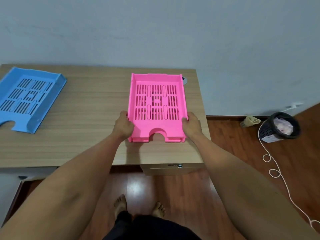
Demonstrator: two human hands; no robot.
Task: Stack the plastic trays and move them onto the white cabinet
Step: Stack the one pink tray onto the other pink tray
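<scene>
A pink plastic tray (156, 125) with a slotted floor sits on the right part of the wooden desk (90, 118). At its front edge two pink layers show, one nested in the other. My left hand (123, 126) grips its left side wall near the front. My right hand (191, 123) grips the right side wall opposite. A blue plastic tray (26, 99) of the same shape lies at the desk's far left, turned at an angle, partly cut off by the frame edge. No white cabinet is visible.
The desk stands against a pale wall, with a locked drawer (173, 168) under its right end. On the wooden floor to the right are a black waste basket (278, 126), a crumpled bag (250, 120) and a looping white cord (275, 172). My bare feet stand below.
</scene>
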